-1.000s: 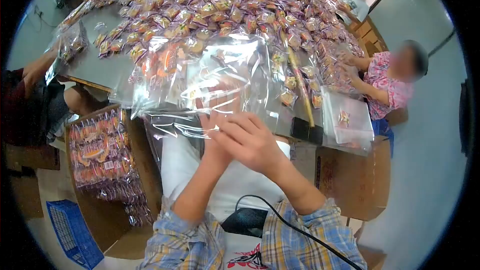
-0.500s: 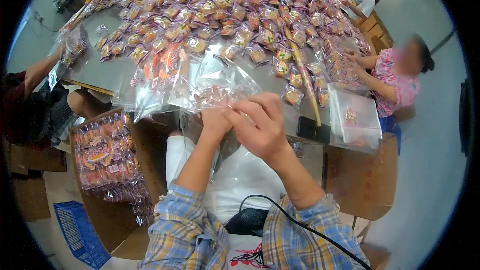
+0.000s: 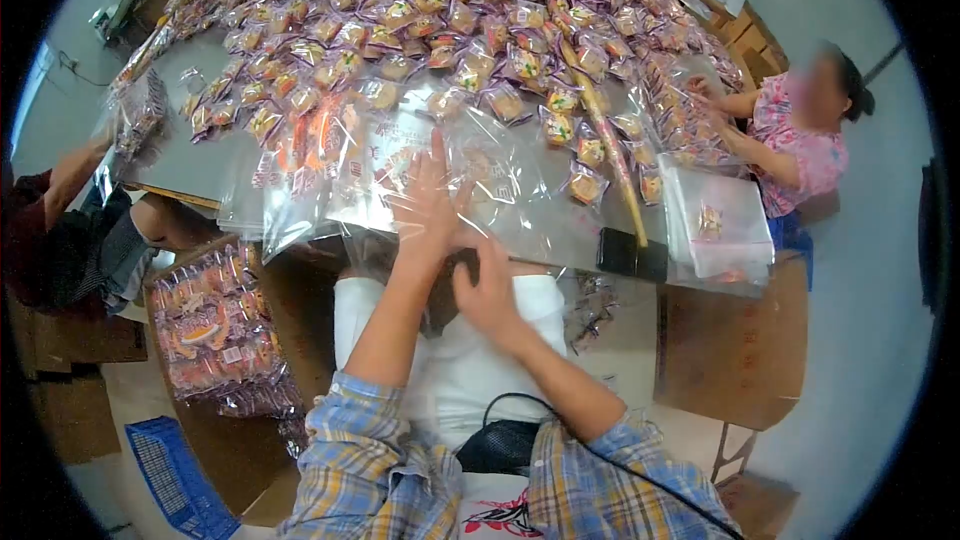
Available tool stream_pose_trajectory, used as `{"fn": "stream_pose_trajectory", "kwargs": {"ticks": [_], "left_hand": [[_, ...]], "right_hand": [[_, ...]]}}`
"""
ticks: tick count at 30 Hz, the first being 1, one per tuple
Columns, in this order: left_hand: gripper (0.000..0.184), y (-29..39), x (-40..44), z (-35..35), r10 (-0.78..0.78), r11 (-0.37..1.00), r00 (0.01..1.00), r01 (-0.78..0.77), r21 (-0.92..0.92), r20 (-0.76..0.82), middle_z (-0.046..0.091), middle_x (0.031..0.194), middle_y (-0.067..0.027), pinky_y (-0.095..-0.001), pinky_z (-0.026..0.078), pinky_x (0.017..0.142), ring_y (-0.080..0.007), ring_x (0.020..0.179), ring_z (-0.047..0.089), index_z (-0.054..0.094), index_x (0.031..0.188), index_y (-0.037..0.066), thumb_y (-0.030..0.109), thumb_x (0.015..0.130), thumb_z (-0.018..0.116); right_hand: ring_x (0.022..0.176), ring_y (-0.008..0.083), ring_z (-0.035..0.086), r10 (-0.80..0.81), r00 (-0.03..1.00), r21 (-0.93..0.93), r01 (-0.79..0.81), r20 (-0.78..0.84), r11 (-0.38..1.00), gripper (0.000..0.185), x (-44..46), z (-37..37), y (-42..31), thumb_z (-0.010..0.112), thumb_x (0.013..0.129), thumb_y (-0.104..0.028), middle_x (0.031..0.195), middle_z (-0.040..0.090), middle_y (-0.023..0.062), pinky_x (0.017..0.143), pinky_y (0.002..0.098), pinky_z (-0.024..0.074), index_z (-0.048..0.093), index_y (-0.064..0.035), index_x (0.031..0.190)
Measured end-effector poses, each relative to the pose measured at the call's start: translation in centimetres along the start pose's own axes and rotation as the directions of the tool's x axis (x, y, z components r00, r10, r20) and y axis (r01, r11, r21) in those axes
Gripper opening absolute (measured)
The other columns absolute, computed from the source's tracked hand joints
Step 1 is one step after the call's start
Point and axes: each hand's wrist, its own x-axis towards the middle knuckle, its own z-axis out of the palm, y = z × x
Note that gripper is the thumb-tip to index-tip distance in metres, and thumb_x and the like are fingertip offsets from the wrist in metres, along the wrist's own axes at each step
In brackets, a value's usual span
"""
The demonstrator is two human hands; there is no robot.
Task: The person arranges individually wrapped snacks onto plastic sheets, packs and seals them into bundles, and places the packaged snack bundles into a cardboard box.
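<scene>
My left hand [image 3: 428, 202] lies with its fingers stretched out and spread at a clear plastic bag [image 3: 500, 175] with printed lettering. Whether the fingers are inside the bag or on top of it is hard to make out. Just below, near the left wrist and the bag's near edge, is my right hand [image 3: 492, 290], its fingers bent and smeared by motion. I cannot see whether it grips the film. More printed clear bags [image 3: 310, 170] lie in a stack to the left on the grey table [image 3: 200, 168].
Small wrapped cakes [image 3: 400, 15] cover the far table. At right are a yellow stick [image 3: 610, 145], a dark phone [image 3: 632, 254], clear bags [image 3: 712, 225] and a carton [image 3: 735, 350]. A box of packs [image 3: 215, 325] and a blue basket [image 3: 180, 480] stand lower left. Several people sit or stand around.
My hands were together at the bag's edge. The left has moved up with its fingers spread, while the right has dropped lower. The bag now lies flatter on the stack.
</scene>
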Motion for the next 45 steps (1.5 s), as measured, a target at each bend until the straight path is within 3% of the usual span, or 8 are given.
{"fn": "stream_pose_trajectory", "kwargs": {"ticks": [8, 11, 17, 21, 28, 31, 40, 45], "left_hand": [[0.093, -0.6, -0.9, -0.8, 0.09, 0.974, 0.993, -0.072, 0.213, -0.076, 0.051, 0.151, -0.028, -0.0559, 0.044, 0.108, -0.0492, 0.14, 0.047, 0.018, 0.168, 0.012, 0.025, 0.091, 0.069], [0.097, -1.9, -0.3, -4.1, -0.059, 0.996, 0.995, 0.064, 0.068, -0.076, 0.044, 0.155, -0.0321, -0.0559, 0.042, 0.111, -0.0476, 0.139, 0.048, 0.018, 0.167, 0.006, 0.027, 0.089, 0.071], [0.105, -1.3, 0.0, -1.3, 0.102, 0.94, 0.984, -0.047, 0.338, -0.146, 0.051, 0.15, -0.0196, -0.0559, 0.04, 0.11, -0.0379, 0.139, 0.048, 0.031, 0.164, 0.012, 0.043, 0.078, 0.082], [0.11, -1.0, -0.5, -1.5, 0.087, 0.928, 0.99, -0.04, 0.372, -0.111, 0.051, 0.15, -0.0172, -0.0649, 0.031, 0.112, -0.0364, 0.141, 0.046, 0.034, 0.163, 0.017, 0.045, 0.07, 0.085], [0.131, -1.8, -0.9, -4.3, -0.223, 0.961, 0.954, 0.18, 0.212, 0.199, 0.025, 0.166, -0.0269, -0.0622, 0.045, 0.109, -0.0486, 0.148, 0.035, 0.004, 0.168, 0.012, 0.038, 0.073, 0.09], [0.135, 0.7, 0.5, -7.2, -0.397, 0.908, 0.867, 0.419, -0.008, 0.301, 0.017, 0.168, -0.0307, -0.0634, 0.044, 0.111, -0.05, 0.149, 0.034, 0.0, 0.167, 0.009, 0.034, 0.073, 0.092], [0.033, 0.5, -1.7, -1.2, -0.037, 0.937, 0.996, 0.008, 0.35, 0.076, 0.073, 0.097, -0.0074, -0.0594, 0.048, 0.086, -0.0337, 0.092, 0.069, 0.069, 0.117, 0.012, 0.028, 0.088, 0.068], [0.023, -1.2, -2.0, 0.5, -0.101, 0.96, 0.994, 0.087, 0.266, 0.042, 0.072, 0.099, -0.01, -0.0569, 0.047, 0.085, -0.0352, 0.094, 0.067, 0.07, 0.109, 0.012, 0.022, 0.089, 0.066]], "right_hand": [[0.15, 0.0488, 0.031, -0.315, 0.948, -0.108, 0.31, -0.033, 0.945, 0.072, 9.3, -1.1, 6.4, 0.057, 0.096, -0.007, 0.162, 0.033, 0.0289, 0.125, 0.0506, 0.0271, 0.027, 0.0003, 0.16], [0.144, 0.0283, 0.045, 0.406, 0.883, 0.804, -0.059, -0.233, 0.591, 0.064, 13.1, -5.0, 7.3, 0.064, 0.101, -0.013, 0.16, 0.041, 0.0202, 0.113, 0.0397, 0.044, 0.035, -0.0016, 0.157], [0.125, 0.0304, 0.061, 0.048, 0.991, 0.008, -0.05, 0.122, 0.999, 0.039, 10.3, -3.6, 3.5, 0.067, 0.094, -0.011, 0.133, 0.065, 0.0165, 0.105, 0.0406, 0.0488, 0.063, -0.0044, 0.133], [0.134, 0.0377, 0.053, -0.154, 0.879, -0.555, 0.411, 0.45, 0.723, 0.042, 10.6, -2.1, 2.1, 0.066, 0.087, -0.014, 0.135, 0.063, 0.0167, 0.114, 0.0528, 0.04, 0.065, -0.0085, 0.129], [0.119, 0.0328, 0.063, -0.589, 0.798, -0.694, 0.497, 0.129, 0.521, 0.053, 15.9, -4.7, 6.5, 0.064, 0.095, -0.029, 0.139, 0.062, 0.0136, 0.101, 0.0491, 0.0517, 0.059, -0.01, 0.143], [0.095, 0.0347, 0.069, -0.243, 0.969, -0.494, 0.228, 0.035, 0.839, 0.049, 16.4, -5.2, 5.3, 0.061, 0.097, -0.025, 0.124, 0.067, 0.0159, 0.083, 0.0482, 0.0573, 0.054, -0.0029, 0.141], [0.12, 0.0304, 0.065, -0.178, 0.779, -0.46, 0.52, 0.601, 0.72, 0.032, 16.9, -2.6, 6.0, 0.071, 0.087, -0.022, 0.121, 0.072, 0.0105, 0.097, 0.0482, 0.052, 0.069, -0.013, 0.118], [0.114, 0.0386, 0.066, -0.182, 0.923, -0.556, 0.353, 0.34, 0.753, 0.054, 16.9, -0.1, 7.5, 0.065, 0.093, -0.03, 0.119, 0.072, 0.0171, 0.099, 0.0527, 0.0507, 0.056, -0.016, 0.145]]}}
